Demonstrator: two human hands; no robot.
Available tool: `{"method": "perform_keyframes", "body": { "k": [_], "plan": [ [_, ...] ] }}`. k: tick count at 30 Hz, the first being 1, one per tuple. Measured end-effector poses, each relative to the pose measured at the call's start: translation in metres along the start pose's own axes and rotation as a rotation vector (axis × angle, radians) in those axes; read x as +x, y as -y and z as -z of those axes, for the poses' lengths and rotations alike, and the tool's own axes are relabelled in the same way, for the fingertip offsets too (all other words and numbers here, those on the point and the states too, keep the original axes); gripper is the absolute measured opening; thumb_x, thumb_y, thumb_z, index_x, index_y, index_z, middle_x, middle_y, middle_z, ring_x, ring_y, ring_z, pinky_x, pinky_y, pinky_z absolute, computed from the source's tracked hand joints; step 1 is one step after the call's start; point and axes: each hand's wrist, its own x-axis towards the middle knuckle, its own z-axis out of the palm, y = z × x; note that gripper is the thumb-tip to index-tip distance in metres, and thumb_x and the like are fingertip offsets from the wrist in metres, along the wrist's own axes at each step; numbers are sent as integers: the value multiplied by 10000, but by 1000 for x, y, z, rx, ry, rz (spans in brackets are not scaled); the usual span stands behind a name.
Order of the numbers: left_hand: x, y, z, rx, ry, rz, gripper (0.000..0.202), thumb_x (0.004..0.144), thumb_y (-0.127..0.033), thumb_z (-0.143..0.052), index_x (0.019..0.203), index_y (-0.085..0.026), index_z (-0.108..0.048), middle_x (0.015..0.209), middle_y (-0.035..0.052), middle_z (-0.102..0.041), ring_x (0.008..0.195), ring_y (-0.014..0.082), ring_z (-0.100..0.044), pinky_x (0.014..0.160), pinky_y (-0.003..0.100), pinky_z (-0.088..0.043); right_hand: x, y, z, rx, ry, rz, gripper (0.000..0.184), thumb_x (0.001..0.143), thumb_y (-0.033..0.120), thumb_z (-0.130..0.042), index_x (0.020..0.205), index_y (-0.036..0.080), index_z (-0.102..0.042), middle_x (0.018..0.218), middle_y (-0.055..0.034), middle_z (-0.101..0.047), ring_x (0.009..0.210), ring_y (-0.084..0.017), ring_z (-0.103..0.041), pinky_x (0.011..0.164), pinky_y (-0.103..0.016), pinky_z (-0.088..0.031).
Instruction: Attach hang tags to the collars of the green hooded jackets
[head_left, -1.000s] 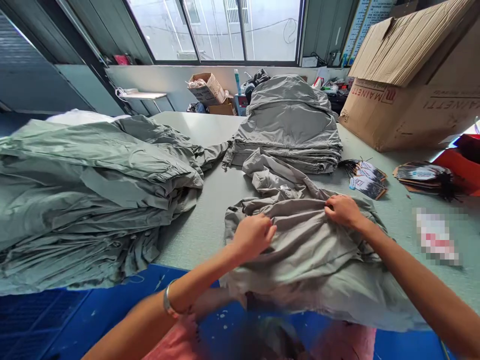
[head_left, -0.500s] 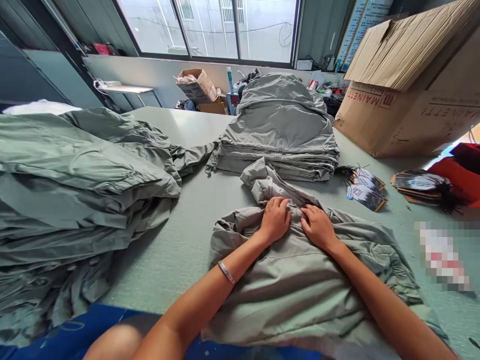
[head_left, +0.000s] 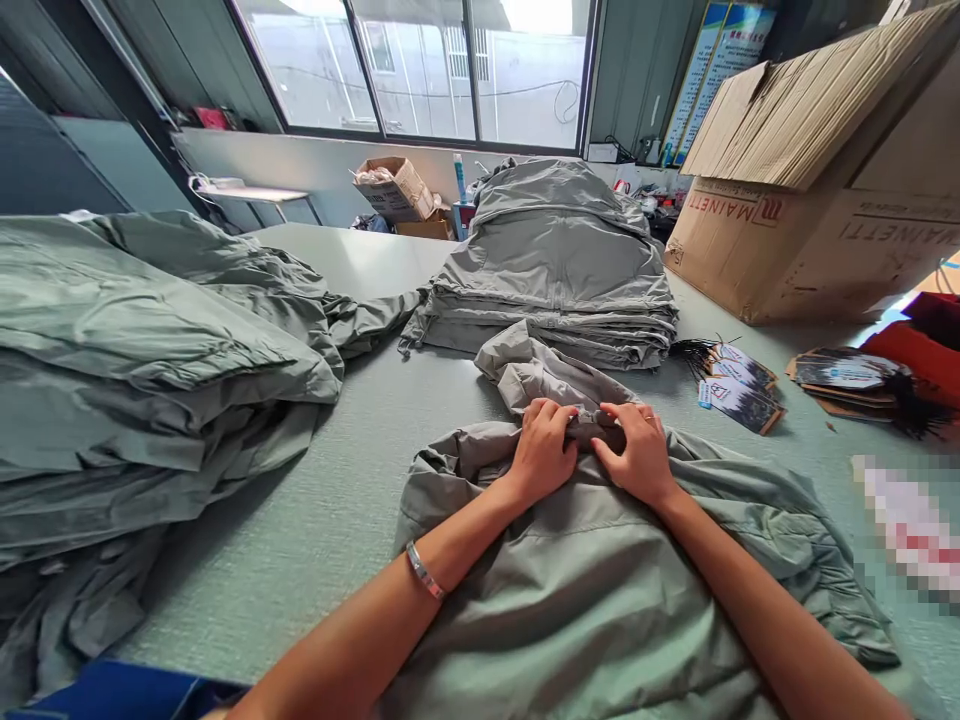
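The left hand (head_left: 541, 452) and right hand (head_left: 636, 455) sat side by side, fingers curled tight on a fold of the gray jacket (head_left: 592, 600) (maybe its collar), which lay long-ways just in front of the tall jacket pile (head_left: 551, 270).
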Motion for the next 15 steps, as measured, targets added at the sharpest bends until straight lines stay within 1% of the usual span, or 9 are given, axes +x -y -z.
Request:
{"method": "perform_keyframes", "body": {
  "k": [2, 3, 4, 6, 8, 10, 12, 15],
  "plan": [
    [-2, -4, 6, -48, -57, -52, 264, 755, -146, -601, 1016, -139, -638, 925, 87, -616, 972, 253, -517, 928, 412, -466, 1, 2, 2, 62, -11, -34, 284, 857, 354, -561, 1031, 173, -695, 913, -76, -709, 918, -241, -581, 877, -377, -382],
    [-3, -6, 8, -68, -65, -74, 201, 776, -158, -585, 965, -142, -653, 881, 80, -614, 935, 241, -522, 901, 400, -471, 2, 3, 3, 75, 5, -61, 272, 890, 368, -522, 942, 184, -716, 838, -63, -709, 860, -227, -588, 857, -371, -379],
    [-4, -8, 9, -81, -61, -86, 145, 804, -171, -563, 903, -147, -667, 838, 74, -609, 902, 231, -525, 875, 390, -474, 3, 5, 3, 71, 31, -91, 308, 915, 379, -487, 864, 191, -727, 778, -56, -705, 820, -220, -592, 843, -367, -377],
    [-5, -9, 9, -77, -33, -71, 169, 843, -190, -534, 779, -158, -686, 771, 68, -598, 852, 218, -525, 833, 374, -475, 5, 6, 1, 31, 97, -159, 355, 928, 383, -471, 785, 200, -740, 738, -56, -713, 810, -226, -605, 833, -366, -378],
    [-6, -9, 6, -48, 8, -9, 176, 823, -201, -573, 715, -165, -706, 749, 70, -595, 832, 218, -522, 809, 368, -475, 7, 7, 0, 14, 169, -249, 293, 897, 350, -519, 810, 208, -760, 795, -53, -746, 860, -236, -630, 831, -353, -394],
    [-6, -7, 1, -31, 47, 65, 120, 768, -195, -635, 698, -171, -729, 760, 74, -600, 838, 223, -524, 804, 366, -476, 11, 7, -2, 46, 231, -348, 221, 847, 315, -577, 873, 213, -771, 887, -43, -768, 903, -231, -657, 819, -323, -421],
    [-5, -5, -2, -31, 81, 113, 88, 733, -182, -662, 710, -178, -747, 778, 75, -607, 859, 228, -530, 817, 366, -475, 18, 7, -4, 77, 280, -426, 225, 811, 302, -605, 933, 211, -771, 954, -40, -771, 918, -222, -677, 796, -297, -443],
    [-4, -4, -3, -24, 109, 127, 99, 724, -167, -659, 727, -180, -757, 787, 76, -616, 879, 234, -535, 835, 368, -473, 32, 11, -6, 48, 338, -496, 277, 792, 330, -611, 992, 215, -765, 1030, -56, -761, 961, -241, -684, 781, -300, -453]
  ]
}}
